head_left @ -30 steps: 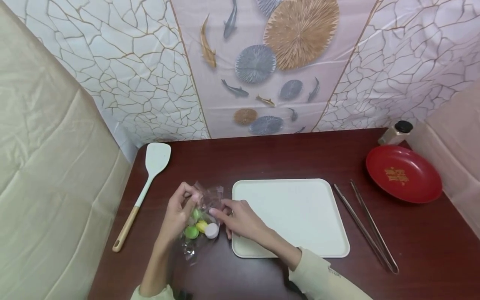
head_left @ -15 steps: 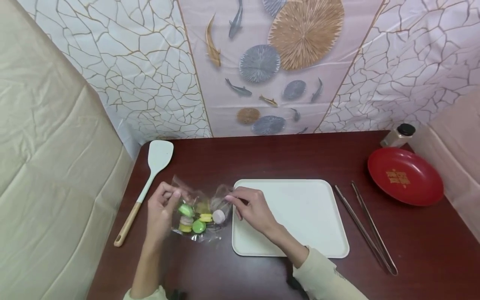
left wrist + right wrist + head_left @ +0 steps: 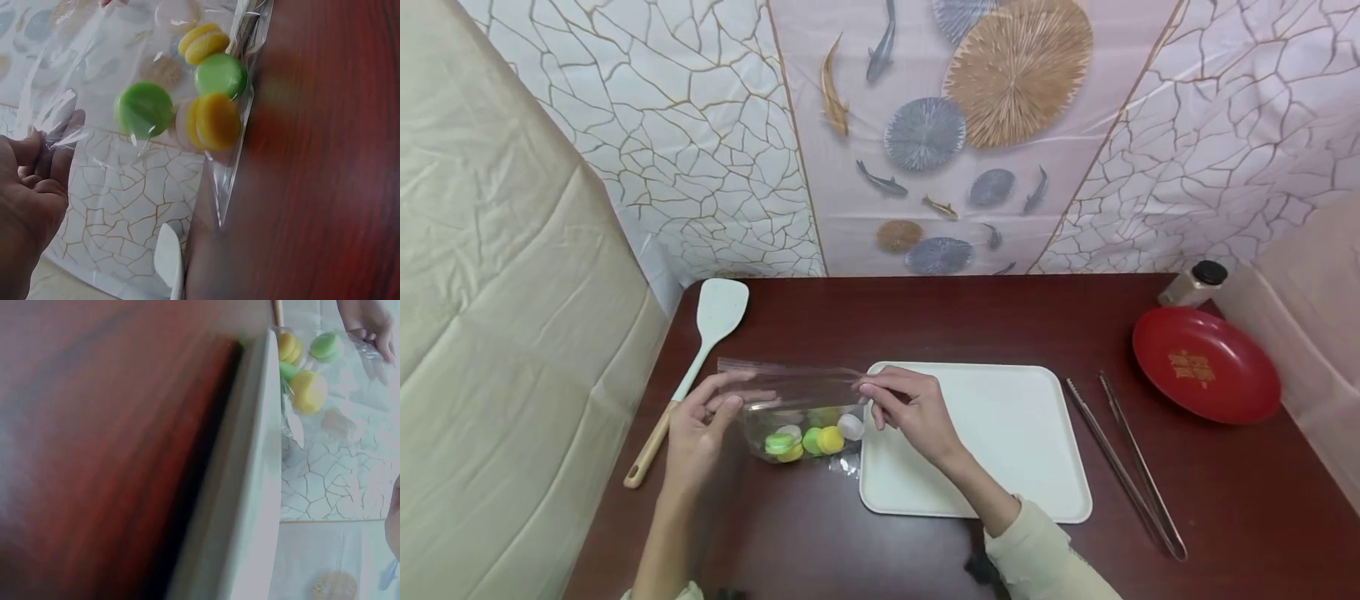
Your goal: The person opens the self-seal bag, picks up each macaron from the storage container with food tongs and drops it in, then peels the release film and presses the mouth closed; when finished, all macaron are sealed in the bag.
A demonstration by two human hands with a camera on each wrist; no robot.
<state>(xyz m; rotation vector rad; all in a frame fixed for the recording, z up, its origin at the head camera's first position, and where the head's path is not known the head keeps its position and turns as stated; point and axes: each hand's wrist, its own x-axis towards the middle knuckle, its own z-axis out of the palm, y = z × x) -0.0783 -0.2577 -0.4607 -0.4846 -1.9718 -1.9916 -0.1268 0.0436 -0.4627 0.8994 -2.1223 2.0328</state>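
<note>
Head view: left hand and right hand each pinch a clear bag of macarons, held between them, dark red table below that grip, white tray under the right, patterned wall beyond.

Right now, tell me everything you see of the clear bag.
The clear bag looks like shiny, creased plastic. Green, yellow and pale macaron-like pieces lie along its lower part. The left hand pinches one side, the right hand the opposite upper corner, holding it stretched between them. It is mostly left of the white tray. Whether its bottom touches the table is unclear.
</note>
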